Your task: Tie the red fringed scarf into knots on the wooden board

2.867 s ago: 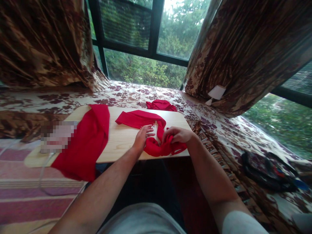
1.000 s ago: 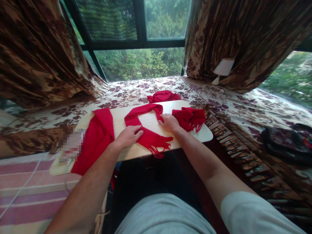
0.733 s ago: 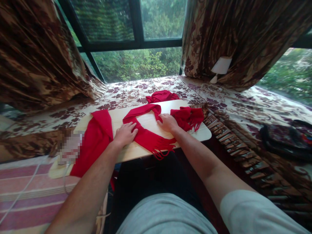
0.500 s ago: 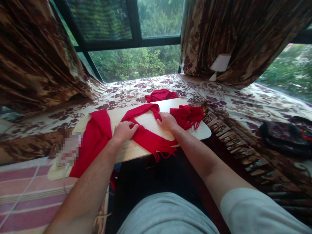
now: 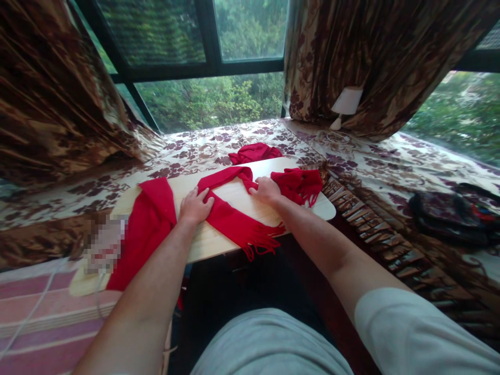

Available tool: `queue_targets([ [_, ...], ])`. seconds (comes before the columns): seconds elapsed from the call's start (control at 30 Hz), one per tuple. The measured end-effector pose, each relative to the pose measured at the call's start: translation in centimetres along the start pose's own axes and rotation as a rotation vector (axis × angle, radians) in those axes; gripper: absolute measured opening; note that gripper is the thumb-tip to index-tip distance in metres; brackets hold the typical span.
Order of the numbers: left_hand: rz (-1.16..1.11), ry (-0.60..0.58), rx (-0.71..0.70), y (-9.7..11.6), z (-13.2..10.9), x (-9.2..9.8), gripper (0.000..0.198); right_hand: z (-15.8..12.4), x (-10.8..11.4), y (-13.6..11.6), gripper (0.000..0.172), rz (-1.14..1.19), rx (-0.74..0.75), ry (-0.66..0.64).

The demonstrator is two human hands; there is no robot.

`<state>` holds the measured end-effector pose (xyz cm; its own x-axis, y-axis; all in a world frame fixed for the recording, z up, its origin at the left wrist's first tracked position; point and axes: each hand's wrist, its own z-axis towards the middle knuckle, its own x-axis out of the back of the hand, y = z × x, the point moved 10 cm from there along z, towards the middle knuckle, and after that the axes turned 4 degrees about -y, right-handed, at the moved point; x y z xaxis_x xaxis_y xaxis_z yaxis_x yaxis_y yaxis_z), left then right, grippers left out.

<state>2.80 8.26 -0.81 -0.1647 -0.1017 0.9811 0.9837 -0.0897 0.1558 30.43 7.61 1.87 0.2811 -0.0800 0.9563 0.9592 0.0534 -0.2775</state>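
A red fringed scarf (image 5: 230,221) lies bent into a loop on a pale wooden board (image 5: 236,195), its tassels hanging over the near edge. My left hand (image 5: 195,204) rests on the loop's left bend, fingers spread and thumb apart. At the loop's right end, my right hand (image 5: 267,189) has its fingers closed on the scarf; the fingertips are partly hidden. Just right of that hand sits a bunched red cloth with fringe (image 5: 299,182). More red cloth (image 5: 150,224) drapes across the board's left part, beside my left forearm.
Another red cloth bundle (image 5: 255,152) lies behind the board on the floral cover (image 5: 211,140). A white lamp (image 5: 347,100) stands at the back right, and a black bag (image 5: 449,216) lies at far right. A blurred item (image 5: 105,245) with a cord is at the board's left end.
My left hand's fingers have spread and straightened on the scarf's bend. My right hand keeps almost the same place on the scarf. The whole view has shifted slightly.
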Motion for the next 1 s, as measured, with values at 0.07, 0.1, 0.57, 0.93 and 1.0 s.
queue_targets([
  [0.07,-0.004,-0.009,0.0,0.3,-0.2,0.1,0.064,1.1,-0.5,0.3,0.036,-0.006,-0.022,-0.203],
  [0.1,-0.011,-0.015,0.0,0.4,-0.3,0.1,0.064,1.6,-0.5,0.2,0.031,-0.028,-0.012,-0.297],
  [0.57,-0.163,0.107,0.051,-0.2,-0.8,1.5,0.079,2.8,2.0,0.4,0.024,-0.392,0.277,-0.278],
  [0.93,-0.103,0.042,0.027,0.2,-0.5,0.8,0.067,6.7,3.0,3.5,0.04,-0.201,-0.109,-0.123],
  [1.0,-0.103,0.035,0.029,0.2,-0.5,0.8,0.067,7.0,2.2,3.7,0.044,-0.181,-0.093,-0.169],
])
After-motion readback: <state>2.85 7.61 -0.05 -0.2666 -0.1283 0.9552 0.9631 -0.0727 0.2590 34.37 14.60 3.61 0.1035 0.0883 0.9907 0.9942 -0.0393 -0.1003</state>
